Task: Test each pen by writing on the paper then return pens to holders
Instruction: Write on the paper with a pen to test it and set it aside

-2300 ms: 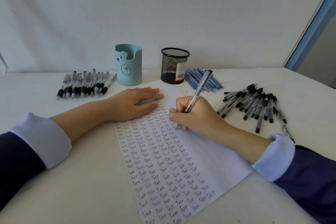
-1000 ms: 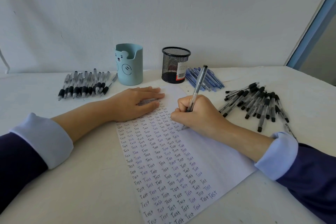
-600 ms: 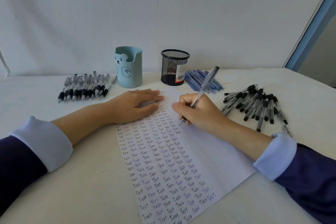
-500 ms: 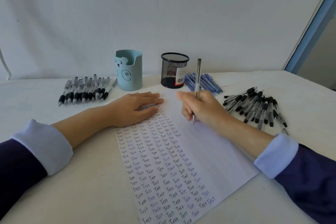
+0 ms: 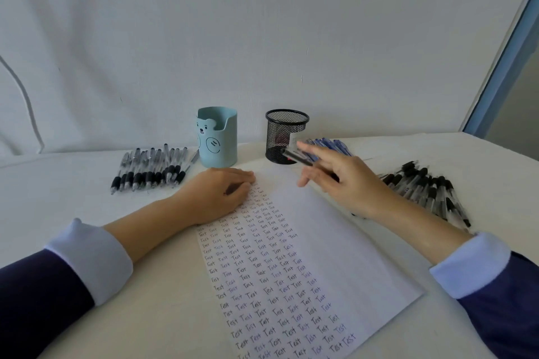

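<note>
Pen [image 5: 303, 159] beside mesh holder [image 5: 285, 137] rim

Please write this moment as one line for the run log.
left hand: flat on paper | right hand: holds pen, lifted off paper | near mesh holder

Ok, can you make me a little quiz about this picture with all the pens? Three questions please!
1. True or false: the left hand lies flat on the paper.
2. Which holder is the pen in the right hand nearest?
A. blue bear holder
B. black mesh holder
C. neither, it lies on the table
3. Fill in: the word written again and again on the paper is ____.

Key: 1 true. 2 B. 3 Test.
</note>
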{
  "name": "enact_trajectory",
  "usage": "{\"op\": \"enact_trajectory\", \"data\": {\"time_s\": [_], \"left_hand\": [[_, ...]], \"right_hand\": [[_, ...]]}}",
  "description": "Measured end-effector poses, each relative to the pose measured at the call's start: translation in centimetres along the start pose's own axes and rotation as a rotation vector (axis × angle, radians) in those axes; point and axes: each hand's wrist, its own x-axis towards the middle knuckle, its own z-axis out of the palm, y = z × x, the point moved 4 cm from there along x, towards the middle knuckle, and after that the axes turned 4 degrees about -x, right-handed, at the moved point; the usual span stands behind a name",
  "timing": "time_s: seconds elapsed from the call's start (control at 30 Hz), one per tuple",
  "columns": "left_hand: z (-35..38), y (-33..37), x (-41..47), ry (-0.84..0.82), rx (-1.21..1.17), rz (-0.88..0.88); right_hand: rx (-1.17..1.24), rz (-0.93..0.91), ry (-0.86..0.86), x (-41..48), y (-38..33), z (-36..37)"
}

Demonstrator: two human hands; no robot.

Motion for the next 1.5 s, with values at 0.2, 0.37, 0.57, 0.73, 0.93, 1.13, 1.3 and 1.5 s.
{"op": "enact_trajectory", "data": {"time_s": [0.2,0.37,0.57,0.73,0.93,1.13,1.3,1.5], "left_hand": [[0.0,-0.1,0.0,-0.016,0.004,-0.010],[0.1,-0.1,0.0,-0.028,-0.004,-0.014],[0.0,0.2,-0.1,-0.029,-0.032,-0.004],[-0.7,1.9,-0.6,0.062,-0.167,0.117],[-0.3,3.4,-0.8,-0.001,-0.131,0.142],[0.8,4.3,-0.6,-0.029,-0.141,0.152],[0.3,4.1,-0.5,0.038,-0.471,0.000],[-2.2,2.2,0.1,0.183,-1.135,-0.205]], "right_hand": [[-0.173,-0.140,-0.147,-0.5,0.1,1.4],[-0.221,-0.088,-0.306,-0.5,1.0,2.5],[-0.075,0.071,-0.405,-0.7,1.1,1.8],[-0.669,0.346,-0.054,0.4,6.0,-3.8],[-0.880,0.589,-0.166,-0.3,9.0,-5.1],[-0.889,0.550,-0.161,-0.1,9.3,-4.9],[-0.836,0.239,0.043,0.9,7.7,-4.5],[-0.927,0.519,-0.171,0.1,9.2,-4.8]]}}
